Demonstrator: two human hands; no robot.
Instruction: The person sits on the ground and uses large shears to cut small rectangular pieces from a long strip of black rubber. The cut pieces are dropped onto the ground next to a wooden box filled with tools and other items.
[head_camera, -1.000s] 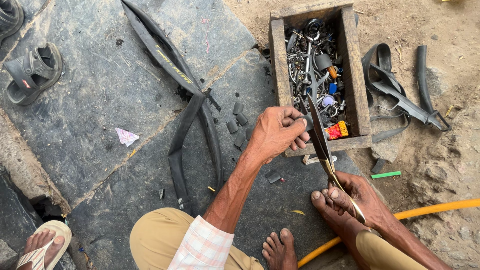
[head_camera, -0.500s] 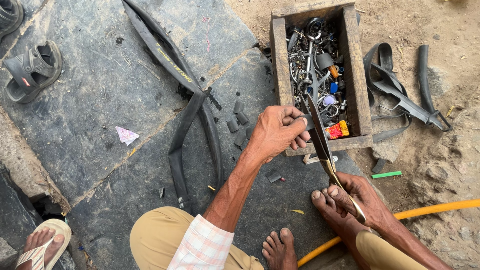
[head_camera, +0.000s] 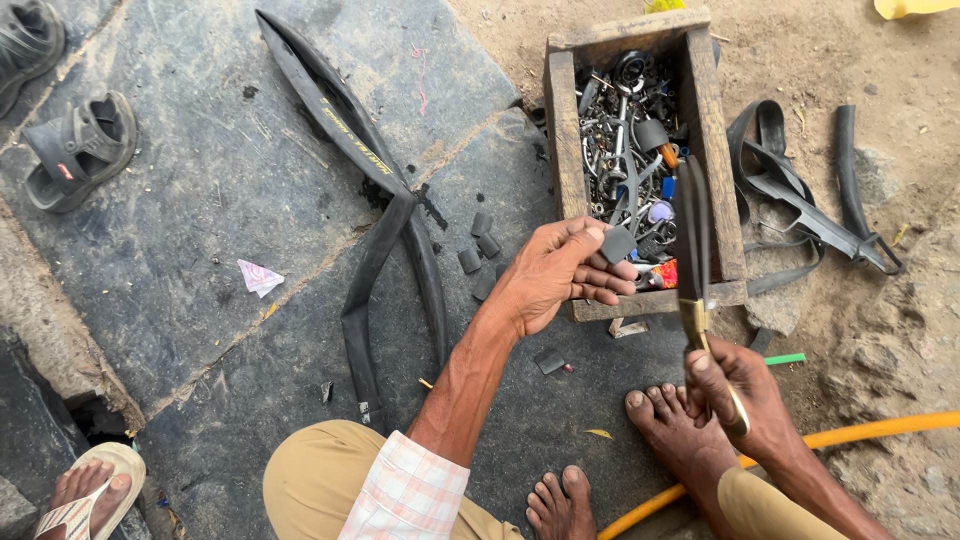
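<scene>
head view: person sits on the dark stone floor (head_camera: 200, 230), bare feet out front. left hand (head_camera: 555, 275) is raised just in front of the wooden box (head_camera: 562, 140), grip pinched closed on a small dark rubber patch (head_camera: 617, 243) between thumb and fingertips. right hand (head_camera: 735, 390) is closed round the brass handles of a pair of scissors (head_camera: 692, 240), blades pointing up over the box and nearly together, just right of the patch, not touching it as far as can be seen.

change: half a second and a second ago the left hand sat lower and right against the blades near the box's front edge; now it is lifted and turned with the cut piece showing clear of the scissors, and the scissors stand more upright. reads as the snip being finished and the piece coming away, probably being checked for shape.

around: box full of metal bits and tools. black inner tube (head_camera: 385, 230) lies across the floor, small cut rubber scraps (head_camera: 480, 245) beside it. more rubber strips (head_camera: 800, 200) on the dirt to the right, orange hose (head_camera: 880, 428) near the feet, sandal (head_camera: 75, 150) top left, another person's foot in a flip-flop (head_camera: 85, 490) bottom left.
</scene>
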